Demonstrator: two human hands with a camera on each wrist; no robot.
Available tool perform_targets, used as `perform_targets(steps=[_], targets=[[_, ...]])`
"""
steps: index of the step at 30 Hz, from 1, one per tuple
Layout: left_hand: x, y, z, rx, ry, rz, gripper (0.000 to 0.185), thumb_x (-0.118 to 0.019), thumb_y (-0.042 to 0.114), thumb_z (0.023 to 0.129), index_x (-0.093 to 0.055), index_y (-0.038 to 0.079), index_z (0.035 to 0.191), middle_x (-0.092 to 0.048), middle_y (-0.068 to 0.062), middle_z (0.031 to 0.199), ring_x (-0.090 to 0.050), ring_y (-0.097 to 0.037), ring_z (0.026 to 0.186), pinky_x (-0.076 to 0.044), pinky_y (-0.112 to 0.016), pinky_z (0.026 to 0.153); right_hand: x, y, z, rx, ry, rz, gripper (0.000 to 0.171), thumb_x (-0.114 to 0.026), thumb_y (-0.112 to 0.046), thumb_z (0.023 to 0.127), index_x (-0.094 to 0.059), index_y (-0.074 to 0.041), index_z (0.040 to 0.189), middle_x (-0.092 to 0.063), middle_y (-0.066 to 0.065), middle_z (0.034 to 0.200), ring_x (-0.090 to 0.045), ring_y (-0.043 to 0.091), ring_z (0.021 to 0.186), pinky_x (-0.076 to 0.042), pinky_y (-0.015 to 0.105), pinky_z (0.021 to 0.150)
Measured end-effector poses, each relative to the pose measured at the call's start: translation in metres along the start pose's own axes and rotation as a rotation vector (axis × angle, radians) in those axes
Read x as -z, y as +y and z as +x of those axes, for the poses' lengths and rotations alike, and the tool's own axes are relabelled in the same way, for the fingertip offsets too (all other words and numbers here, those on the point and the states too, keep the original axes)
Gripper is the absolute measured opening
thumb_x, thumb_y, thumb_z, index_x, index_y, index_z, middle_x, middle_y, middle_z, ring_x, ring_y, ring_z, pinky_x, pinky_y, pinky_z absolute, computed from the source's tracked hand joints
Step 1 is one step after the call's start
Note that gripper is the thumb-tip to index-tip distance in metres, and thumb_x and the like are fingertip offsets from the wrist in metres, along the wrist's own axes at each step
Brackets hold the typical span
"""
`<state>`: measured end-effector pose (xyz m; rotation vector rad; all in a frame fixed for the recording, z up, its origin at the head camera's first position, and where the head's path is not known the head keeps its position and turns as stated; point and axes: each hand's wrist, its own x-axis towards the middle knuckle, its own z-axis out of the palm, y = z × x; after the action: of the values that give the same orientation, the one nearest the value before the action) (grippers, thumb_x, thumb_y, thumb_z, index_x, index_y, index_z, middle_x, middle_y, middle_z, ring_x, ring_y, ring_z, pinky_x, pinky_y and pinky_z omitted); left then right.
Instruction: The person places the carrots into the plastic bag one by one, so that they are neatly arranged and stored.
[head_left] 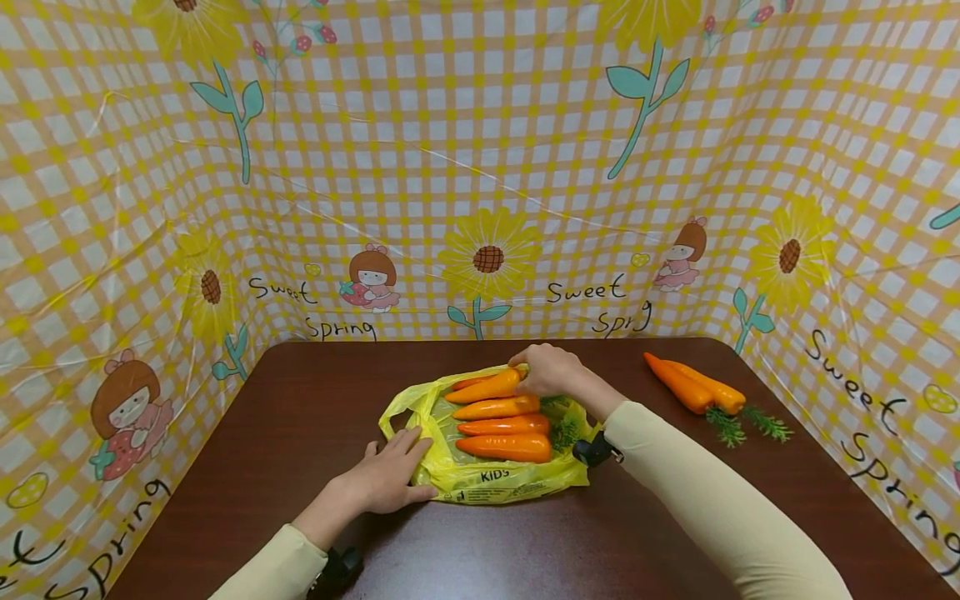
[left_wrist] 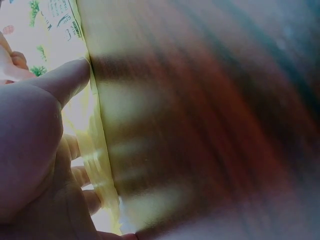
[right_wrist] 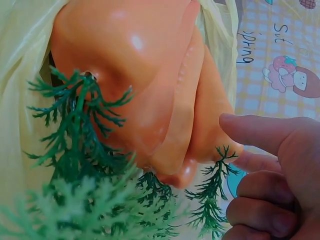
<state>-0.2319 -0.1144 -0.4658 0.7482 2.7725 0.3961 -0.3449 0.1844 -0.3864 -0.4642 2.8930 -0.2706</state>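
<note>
the yellow bag (head_left: 540, 485) lay on the dark table (head_left: 315, 392), its mouth spread upward, probably so that carrots could lie across it. the carrots (head_left: 504, 447) in that mouth lay side by side, tips to the left and green tops (head_left: 566, 433) to the right; the shared direction likely let them nest closely. the left hand (head_left: 386, 475) rested on the bag's left end, fingers spread and nearly straight, gripping nothing, apparently to steady the thin plastic. the right hand (head_left: 551, 371) had its thumb and forefinger closed about the thick end of the far carrot (head_left: 487, 387), the other fingers curled in, seemingly to set its place in the row. a loose pair (head_left: 678, 387) lay on the table to the right, touching each other, well apart from the bag.

count: one bag; two hands; four carrots plainly seen in the bag, with part of a fifth showing behind the far carrot; two outside. whether more lay underneath could not be told.
</note>
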Motion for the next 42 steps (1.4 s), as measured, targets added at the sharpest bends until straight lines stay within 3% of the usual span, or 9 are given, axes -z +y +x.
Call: perform_targets(steps=[10, 20, 25, 33, 42], targets=[[-0.001, -0.002, 0.001, -0.002, -0.001, 0.004, 0.079, -0.059, 0.056, 0.097, -0.034, 0.011, 0.157, -0.020, -0.017, 0.166, -0.021, -0.038, 0.153, -0.022, -0.073, 0.110, -0.004, -0.001, 0.002, 0.002, 0.038, -0.031, 0.050, -0.077, -0.032, 0.090, -0.066, -0.020, 0.136, -0.066, 0.012, 0.132, -0.063, 0.020, 0.078, -0.043, 0.035, 0.056], [-0.002, -0.002, 0.001, 0.000, 0.003, 0.006, 0.079, -0.060, 0.055, 0.097, -0.035, 0.011, 0.157, -0.021, -0.017, 0.165, -0.022, -0.038, 0.153, -0.023, -0.073, 0.110, -0.005, -0.003, 0.003, -0.004, 0.052, -0.043, 0.046, -0.077, -0.030, 0.090, -0.067, -0.020, 0.134, -0.067, 0.010, 0.131, -0.064, 0.021, 0.078, -0.045, 0.035, 0.056], [-0.001, -0.002, 0.001, -0.001, -0.001, 0.008, 0.079, -0.060, 0.055, 0.097, -0.035, 0.011, 0.157, -0.021, -0.017, 0.166, -0.022, -0.038, 0.153, -0.023, -0.073, 0.110, -0.003, -0.002, 0.000, -0.013, 0.046, -0.046, 0.046, -0.076, -0.030, 0.090, -0.067, -0.020, 0.135, -0.067, 0.011, 0.129, -0.061, 0.019, 0.069, -0.041, 0.032, 0.052], [0.001, -0.001, 0.001, 0.003, -0.008, 0.005, 0.079, -0.059, 0.056, 0.097, -0.034, 0.011, 0.157, -0.020, -0.017, 0.166, -0.021, -0.038, 0.153, -0.022, -0.073, 0.111, 0.001, 0.012, -0.006, -0.020, 0.046, -0.019, 0.047, -0.074, -0.026, 0.091, -0.065, -0.018, 0.137, -0.069, 0.013, 0.126, -0.044, 0.016, 0.053, -0.033, 0.031, 0.049], [0.000, 0.001, 0.000, 0.005, -0.010, -0.003, 0.079, -0.059, 0.055, 0.097, -0.034, 0.011, 0.157, -0.020, -0.017, 0.166, -0.021, -0.038, 0.153, -0.021, -0.073, 0.111, 0.005, 0.020, -0.013, -0.029, 0.040, -0.007, 0.046, -0.076, -0.027, 0.091, -0.066, -0.017, 0.135, -0.068, 0.014, 0.127, -0.060, 0.019, 0.065, -0.040, 0.032, 0.053]])
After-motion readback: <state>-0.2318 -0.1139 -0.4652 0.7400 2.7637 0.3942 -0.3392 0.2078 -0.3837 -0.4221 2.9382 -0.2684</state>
